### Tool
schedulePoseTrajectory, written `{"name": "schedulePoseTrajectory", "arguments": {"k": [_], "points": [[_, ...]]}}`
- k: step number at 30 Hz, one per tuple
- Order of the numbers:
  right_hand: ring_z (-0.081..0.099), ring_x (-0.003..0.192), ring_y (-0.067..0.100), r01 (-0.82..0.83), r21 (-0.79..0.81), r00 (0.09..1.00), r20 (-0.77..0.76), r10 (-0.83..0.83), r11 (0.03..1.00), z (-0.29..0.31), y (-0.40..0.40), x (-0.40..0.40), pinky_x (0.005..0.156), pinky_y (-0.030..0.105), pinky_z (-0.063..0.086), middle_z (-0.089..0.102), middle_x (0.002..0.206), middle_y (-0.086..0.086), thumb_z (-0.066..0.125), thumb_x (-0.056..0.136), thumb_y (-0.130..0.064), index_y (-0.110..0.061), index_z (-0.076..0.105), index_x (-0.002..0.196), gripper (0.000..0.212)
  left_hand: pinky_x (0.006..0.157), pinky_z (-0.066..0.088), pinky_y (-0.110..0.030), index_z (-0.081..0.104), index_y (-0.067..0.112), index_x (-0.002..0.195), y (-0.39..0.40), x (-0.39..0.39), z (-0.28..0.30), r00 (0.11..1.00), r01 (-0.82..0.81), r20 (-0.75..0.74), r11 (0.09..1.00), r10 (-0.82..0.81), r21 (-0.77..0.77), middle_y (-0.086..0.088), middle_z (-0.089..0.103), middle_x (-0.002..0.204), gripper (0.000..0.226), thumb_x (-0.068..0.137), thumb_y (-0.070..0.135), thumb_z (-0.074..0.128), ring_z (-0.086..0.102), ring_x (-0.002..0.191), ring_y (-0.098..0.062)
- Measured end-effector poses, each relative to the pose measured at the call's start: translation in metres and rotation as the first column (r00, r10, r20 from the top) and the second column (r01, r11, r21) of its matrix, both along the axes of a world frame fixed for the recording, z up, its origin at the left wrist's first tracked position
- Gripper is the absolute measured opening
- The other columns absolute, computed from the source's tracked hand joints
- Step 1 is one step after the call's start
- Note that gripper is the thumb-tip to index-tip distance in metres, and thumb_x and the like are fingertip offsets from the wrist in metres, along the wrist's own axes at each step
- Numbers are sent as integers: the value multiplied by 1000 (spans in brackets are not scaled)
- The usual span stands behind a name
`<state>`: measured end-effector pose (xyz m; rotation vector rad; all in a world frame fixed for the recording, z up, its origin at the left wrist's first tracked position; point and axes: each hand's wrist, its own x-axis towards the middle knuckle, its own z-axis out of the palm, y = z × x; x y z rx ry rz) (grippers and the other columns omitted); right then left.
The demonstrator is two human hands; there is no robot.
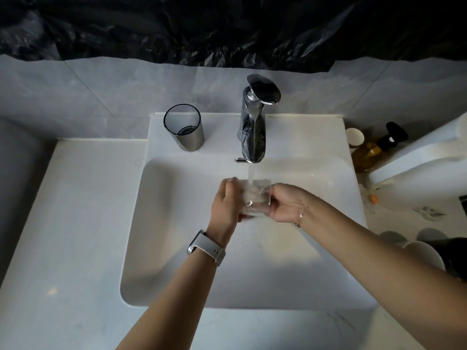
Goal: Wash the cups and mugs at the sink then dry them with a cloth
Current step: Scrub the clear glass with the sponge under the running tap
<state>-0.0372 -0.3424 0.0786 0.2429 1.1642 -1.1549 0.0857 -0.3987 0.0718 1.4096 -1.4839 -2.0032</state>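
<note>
A clear glass cup (pixel 255 198) is held between both hands over the white sink (pixel 177 248), right under the water running from the chrome tap (pixel 254 127). My left hand (pixel 226 203) grips its left side and wears a white watch at the wrist. My right hand (pixel 286 203) holds its right side, with a thin bracelet on the wrist. A grey tumbler (pixel 185 130) stands upright on the sink's back ledge, left of the tap. White cups (pixel 427 253) sit at the right, partly hidden by my right forearm.
A white counter (pixel 63 236) surrounds the sink. At the back right stand an amber pump bottle (pixel 371 150), a small paper cup (pixel 353 138) and a large white object (pixel 417 157). Dark plastic sheeting (pixel 227 29) covers the wall above the grey tiles.
</note>
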Motion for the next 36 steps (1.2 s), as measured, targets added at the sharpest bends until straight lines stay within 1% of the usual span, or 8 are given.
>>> {"name": "schedulePoseTrajectory", "arguments": {"k": [4, 7, 12, 19, 26, 31, 33, 36], "points": [[70, 80, 28, -177, -146, 956, -259, 135, 973, 1, -2, 5, 77, 42, 59, 71, 95, 21, 43, 92, 7, 2, 67, 102, 27, 38, 36, -16, 53, -2, 100, -10, 2, 9, 999, 15, -30, 1000, -16, -24, -13, 53, 70, 38, 104, 29, 30, 49, 42, -9], [61, 82, 15, -568, -31, 492, -814, 309, 822, 0, 4, 2, 82, 44, 54, 71, 94, 17, 63, 81, 11, -2, 72, 93, 20, 42, 38, -16, 61, 0, 99, -20, 3, 16, 989, 134, 50, 984, -141, 116, -7, 62, 64, 51, 100, 38, 27, 52, 43, -11], [47, 48, 5, -720, 288, -31, -922, 385, 632, 19, 6, -15, 49, 12, 34, 55, 58, 7, 58, 72, 14, -4, 58, 50, 29, 45, 36, -20, 67, 19, 83, -24, 4, 26, 978, 210, -68, 941, -200, 266, -3, 63, 60, 51, 100, 39, 23, 45, 47, -16], [61, 70, 3, -308, -230, 841, -520, 151, 923, 6, 33, -12, 64, 17, 50, 66, 76, 0, 50, 87, 13, 2, 65, 95, 20, 55, 39, -25, 59, 10, 101, -22, 20, -3, 998, 57, 11, 972, -61, 228, -1, 57, 65, 47, 99, 48, 30, 47, 49, -13], [63, 86, 8, -123, -321, 777, -620, -110, 939, -9, 38, -10, 77, 21, 54, 67, 101, 6, 56, 83, 15, -5, 68, 105, 32, 59, 44, -26, 51, 8, 118, -13, 28, -11, 1000, 27, -18, 990, -24, 139, -9, 62, 84, 53, 101, 54, 31, 53, 56, -13], [63, 95, 8, -503, -87, 159, -987, -6, 860, -22, 39, 6, 83, 22, 49, 66, 102, -2, 57, 72, 18, 6, 72, 91, 27, 52, 41, -25, 55, 8, 115, -12, 12, -6, 999, 34, 0, 995, -34, 96, -9, 61, 83, 52, 101, 52, 30, 53, 56, -13], [63, 79, 17, -542, -24, 255, -957, 137, 840, -16, 39, 4, 72, 31, 49, 62, 81, 7, 55, 73, 13, 14, 66, 84, 15, 52, 42, -26, 54, 10, 110, -12, 11, -8, 999, 16, 36, 999, -18, 51, -10, 61, 87, 48, 100, 53, 33, 54, 61, -15], [59, 65, 3, -288, -168, 810, -569, 146, 943, 0, 31, -4, 61, 18, 51, 59, 79, 4, 49, 86, 13, 1, 66, 94, 22, 47, 38, -25, 55, 7, 110, -13, 10, -9, 1000, -6, -8, 999, 6, 32, -11, 55, 81, 53, 98, 53, 33, 49, 53, -12]]}}
